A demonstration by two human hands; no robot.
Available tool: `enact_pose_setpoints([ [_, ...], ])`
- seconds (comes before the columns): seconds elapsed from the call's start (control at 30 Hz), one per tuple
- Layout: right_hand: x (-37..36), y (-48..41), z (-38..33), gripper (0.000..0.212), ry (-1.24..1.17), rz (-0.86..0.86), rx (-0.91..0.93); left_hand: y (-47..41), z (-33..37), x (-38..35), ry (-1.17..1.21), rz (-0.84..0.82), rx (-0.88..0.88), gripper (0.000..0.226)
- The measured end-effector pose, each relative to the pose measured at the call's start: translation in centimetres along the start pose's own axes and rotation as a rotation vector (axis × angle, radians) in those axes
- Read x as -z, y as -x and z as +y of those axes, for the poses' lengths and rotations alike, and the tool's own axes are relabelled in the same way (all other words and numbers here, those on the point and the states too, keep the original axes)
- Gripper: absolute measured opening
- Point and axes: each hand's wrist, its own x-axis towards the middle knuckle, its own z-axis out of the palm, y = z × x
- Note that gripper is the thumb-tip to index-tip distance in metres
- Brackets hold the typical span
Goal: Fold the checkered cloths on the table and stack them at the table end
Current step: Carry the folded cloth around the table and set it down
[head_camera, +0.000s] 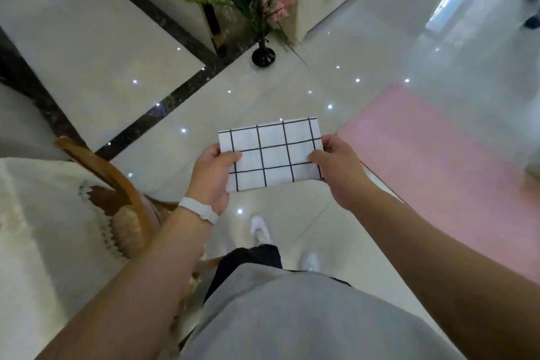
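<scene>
The folded cloth point(273, 153), white with a black grid, is held flat in the air above the glossy floor point(263, 90). The left hand point(211, 174) pinches its left edge, thumb on top; the right hand point(336, 168) pinches its right edge. A pink mat point(438, 161) lies to the right, a chair point(117, 184) to the left, a black vase point(263, 55) ahead.

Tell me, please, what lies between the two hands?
In the head view, the folded checkered cloth spans the gap: the left hand pinches its left edge, the right hand its right edge.
</scene>
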Motion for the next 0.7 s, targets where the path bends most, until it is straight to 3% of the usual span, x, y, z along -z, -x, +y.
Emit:
enact_pose_setpoints([
  [0.3, -9.8, -13.1, -7.4, 0.016, 0.131, -0.018, 0.007, -14.8, 7.4, 2.6, 0.116, 0.022, 0.031, 0.022],
  [0.43, -15.1, -17.5, -12.1, 0.03, 0.248, -0.054, 0.035, -20.9, 12.2, 4.4, 0.126, 0.04, 0.03, 0.023],
  [0.7, -24.8, -23.4, -19.0, 0.029, 0.306, -0.184, 0.117, -27.2, 20.2, 9.8, 0.218, 0.138, -0.032, 0.027],
])
